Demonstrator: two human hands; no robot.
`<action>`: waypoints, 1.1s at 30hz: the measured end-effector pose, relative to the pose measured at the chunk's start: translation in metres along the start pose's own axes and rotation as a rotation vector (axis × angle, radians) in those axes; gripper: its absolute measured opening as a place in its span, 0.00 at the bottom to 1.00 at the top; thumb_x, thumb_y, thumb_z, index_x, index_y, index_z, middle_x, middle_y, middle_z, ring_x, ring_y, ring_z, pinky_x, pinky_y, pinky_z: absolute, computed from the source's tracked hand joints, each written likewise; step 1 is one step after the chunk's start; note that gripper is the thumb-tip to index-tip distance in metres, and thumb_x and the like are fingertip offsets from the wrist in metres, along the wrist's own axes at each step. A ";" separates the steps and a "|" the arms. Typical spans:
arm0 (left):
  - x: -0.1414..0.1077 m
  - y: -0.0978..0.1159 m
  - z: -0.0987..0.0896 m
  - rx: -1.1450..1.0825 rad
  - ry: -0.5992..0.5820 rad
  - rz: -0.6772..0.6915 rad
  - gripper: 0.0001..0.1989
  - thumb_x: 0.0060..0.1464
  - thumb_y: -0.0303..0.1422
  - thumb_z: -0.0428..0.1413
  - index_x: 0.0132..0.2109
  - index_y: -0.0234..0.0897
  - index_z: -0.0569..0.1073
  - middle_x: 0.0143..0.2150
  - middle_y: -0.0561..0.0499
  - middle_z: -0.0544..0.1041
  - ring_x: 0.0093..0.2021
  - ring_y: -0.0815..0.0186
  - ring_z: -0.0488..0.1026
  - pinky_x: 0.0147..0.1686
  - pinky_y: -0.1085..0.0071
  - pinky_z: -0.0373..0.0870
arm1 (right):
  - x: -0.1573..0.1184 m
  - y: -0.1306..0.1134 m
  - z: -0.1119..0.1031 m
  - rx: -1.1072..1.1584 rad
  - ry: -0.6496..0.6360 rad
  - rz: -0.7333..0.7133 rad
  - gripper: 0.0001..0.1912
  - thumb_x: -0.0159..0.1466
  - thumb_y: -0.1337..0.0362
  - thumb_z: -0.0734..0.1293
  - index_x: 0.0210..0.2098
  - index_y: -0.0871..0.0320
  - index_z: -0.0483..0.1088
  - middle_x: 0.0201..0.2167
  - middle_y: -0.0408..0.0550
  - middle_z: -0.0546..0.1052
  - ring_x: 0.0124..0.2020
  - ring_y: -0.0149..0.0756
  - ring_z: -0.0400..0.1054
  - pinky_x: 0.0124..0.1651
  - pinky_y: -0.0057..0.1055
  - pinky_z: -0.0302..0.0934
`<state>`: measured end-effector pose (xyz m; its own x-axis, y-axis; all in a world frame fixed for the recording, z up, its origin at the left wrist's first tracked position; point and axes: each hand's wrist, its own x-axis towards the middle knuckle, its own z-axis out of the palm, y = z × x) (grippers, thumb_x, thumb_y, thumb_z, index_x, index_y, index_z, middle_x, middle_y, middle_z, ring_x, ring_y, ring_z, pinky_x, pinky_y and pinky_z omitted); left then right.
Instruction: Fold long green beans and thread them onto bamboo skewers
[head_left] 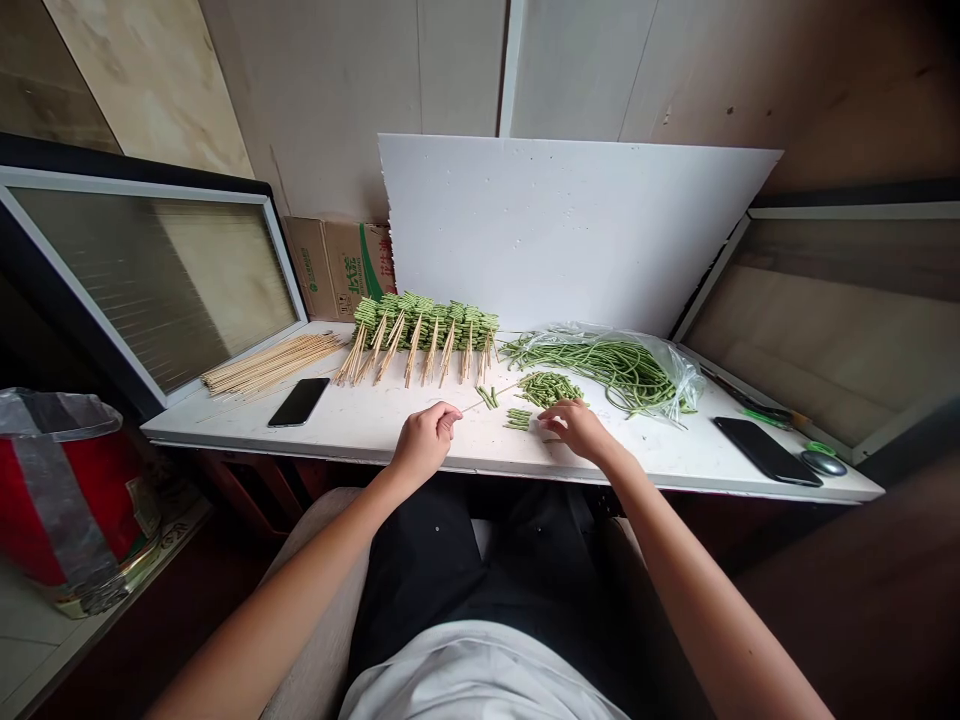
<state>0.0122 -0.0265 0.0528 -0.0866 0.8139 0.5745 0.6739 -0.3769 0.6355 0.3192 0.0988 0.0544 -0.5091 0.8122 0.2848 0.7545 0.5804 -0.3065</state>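
My left hand (425, 437) is closed around one end of a thin bamboo skewer (471, 406), which points to the right over the table. A couple of short green bean pieces (487, 397) are on the skewer, close to its middle. To the right, my right hand (576, 425) hovers low over the tabletop with bent fingers, thumb and forefinger slightly apart. Beside its fingertips lies a small neat row of cut bean pieces (517, 418). Just behind that hand sits a heap of cut bean pieces (551, 387), partly covered by it.
Finished bean skewers (427, 325) are stacked at the back. Bare skewers (274, 363) and a phone (299, 402) lie left. Long beans (615, 365) in a clear bag, another phone (765, 450) and scissors (769, 415) are right. A white board (570, 230) stands behind the table (375, 425).
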 end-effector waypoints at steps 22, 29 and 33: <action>0.000 -0.003 0.001 -0.011 -0.012 0.021 0.12 0.69 0.34 0.51 0.41 0.38 0.79 0.25 0.54 0.74 0.25 0.69 0.69 0.31 0.73 0.64 | 0.001 -0.037 -0.026 0.807 0.173 0.140 0.23 0.56 0.44 0.77 0.38 0.57 0.80 0.36 0.53 0.82 0.37 0.44 0.76 0.34 0.36 0.71; -0.002 0.003 0.000 -0.030 -0.010 0.042 0.14 0.70 0.36 0.50 0.41 0.38 0.78 0.25 0.54 0.74 0.25 0.68 0.70 0.30 0.73 0.65 | 0.001 -0.049 -0.029 1.390 0.134 0.187 0.20 0.58 0.45 0.77 0.41 0.52 0.79 0.48 0.50 0.82 0.54 0.46 0.75 0.47 0.34 0.74; -0.003 0.005 0.000 -0.056 -0.022 0.044 0.14 0.70 0.38 0.50 0.41 0.38 0.79 0.25 0.54 0.73 0.24 0.68 0.69 0.30 0.73 0.65 | 0.000 -0.053 -0.030 1.518 0.154 0.182 0.18 0.59 0.48 0.78 0.42 0.51 0.80 0.51 0.50 0.82 0.58 0.47 0.74 0.48 0.33 0.74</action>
<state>0.0154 -0.0308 0.0542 -0.0411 0.8056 0.5910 0.6346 -0.4358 0.6382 0.2917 0.0667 0.0975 -0.3414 0.9181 0.2012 -0.3688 0.0660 -0.9271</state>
